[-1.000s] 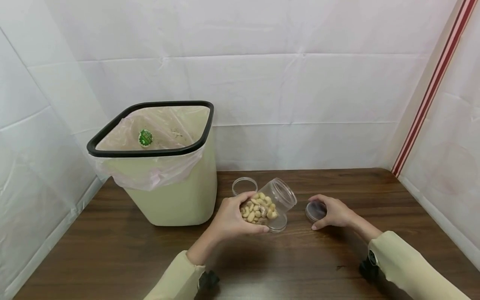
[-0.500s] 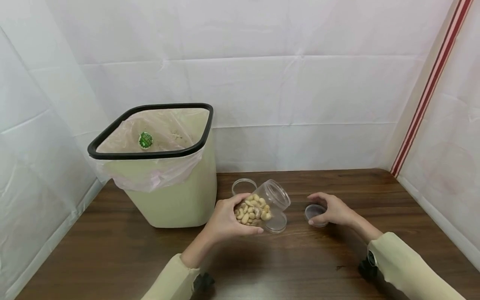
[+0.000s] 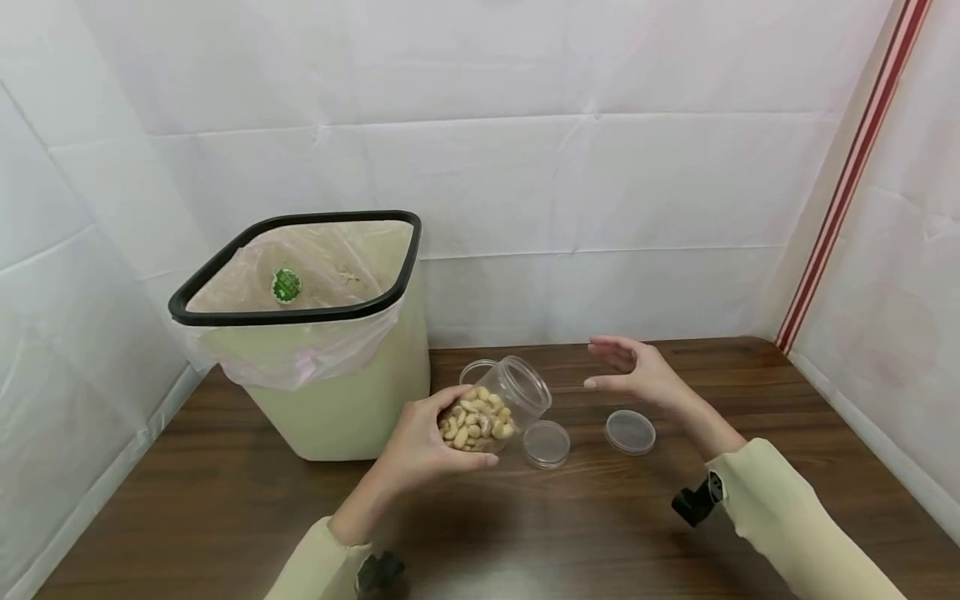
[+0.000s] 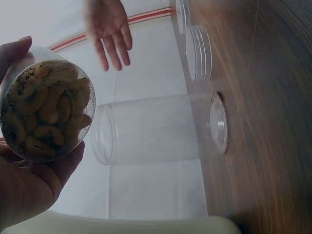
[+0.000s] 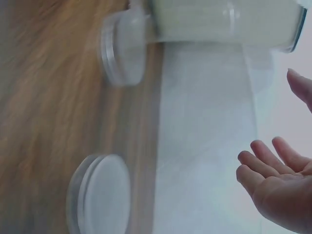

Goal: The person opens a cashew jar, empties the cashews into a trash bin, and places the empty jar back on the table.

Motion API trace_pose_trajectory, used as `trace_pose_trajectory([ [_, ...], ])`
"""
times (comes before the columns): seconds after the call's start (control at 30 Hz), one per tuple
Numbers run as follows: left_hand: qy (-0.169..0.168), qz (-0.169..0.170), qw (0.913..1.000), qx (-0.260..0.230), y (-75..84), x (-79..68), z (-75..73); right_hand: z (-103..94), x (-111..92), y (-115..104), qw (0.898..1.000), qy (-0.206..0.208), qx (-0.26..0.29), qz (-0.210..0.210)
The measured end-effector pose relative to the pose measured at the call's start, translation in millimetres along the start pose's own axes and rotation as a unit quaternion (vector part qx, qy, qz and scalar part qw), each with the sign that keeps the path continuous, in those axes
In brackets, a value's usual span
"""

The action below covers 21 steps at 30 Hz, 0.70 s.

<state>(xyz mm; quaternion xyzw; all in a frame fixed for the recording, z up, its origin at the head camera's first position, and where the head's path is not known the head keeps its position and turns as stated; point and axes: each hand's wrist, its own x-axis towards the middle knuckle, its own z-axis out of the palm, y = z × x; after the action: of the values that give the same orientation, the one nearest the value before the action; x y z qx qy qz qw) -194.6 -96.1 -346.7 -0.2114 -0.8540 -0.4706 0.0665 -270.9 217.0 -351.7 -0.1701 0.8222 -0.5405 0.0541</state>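
Note:
My left hand (image 3: 431,437) grips a clear plastic jar (image 3: 517,387) partly filled with cashews (image 3: 476,421). The jar is tilted, its uncovered mouth pointing up and to the right. In the left wrist view the cashews show through its base (image 4: 48,114). My right hand (image 3: 641,375) is raised over the table, fingers spread, holding nothing. In front of it lies a round clear lid (image 3: 630,432). A second clear lid (image 3: 546,443) lies just right of the held jar. Behind that jar stands another clear jar (image 4: 151,131), mostly hidden in the head view.
A cream bin (image 3: 360,417) with a black rim and a pinkish liner stands at the left of the brown wooden table (image 3: 600,517). Inside it lies a round green-labelled thing (image 3: 286,285). White sheeting (image 3: 495,183) encloses the back and sides.
My right hand has come off the right-hand lid and risen away to the upper left, leaving the lid on the table. My left hand has shifted left with the jar of cashews.

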Motion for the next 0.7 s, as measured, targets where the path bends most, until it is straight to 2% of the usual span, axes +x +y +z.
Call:
trace_pose_trajectory([
  [0.13, 0.003, -0.005, 1.0, 0.003, -1.3, -3.3, -5.8, 4.9, 5.4, -15.6, 1.0, 0.01, 0.026, 0.001],
  [0.4, 0.01, -0.006, 0.9997, 0.019, -0.1, -16.0, -26.7, 26.2, 20.5, -49.4, 0.996, 0.018, 0.084, -0.03],
  [0.7, 0.024, -0.021, 0.9987, 0.038, 1.7, -26.0, -45.9, 44.1, 35.5, -77.3, 0.993, 0.031, 0.097, -0.056],
])
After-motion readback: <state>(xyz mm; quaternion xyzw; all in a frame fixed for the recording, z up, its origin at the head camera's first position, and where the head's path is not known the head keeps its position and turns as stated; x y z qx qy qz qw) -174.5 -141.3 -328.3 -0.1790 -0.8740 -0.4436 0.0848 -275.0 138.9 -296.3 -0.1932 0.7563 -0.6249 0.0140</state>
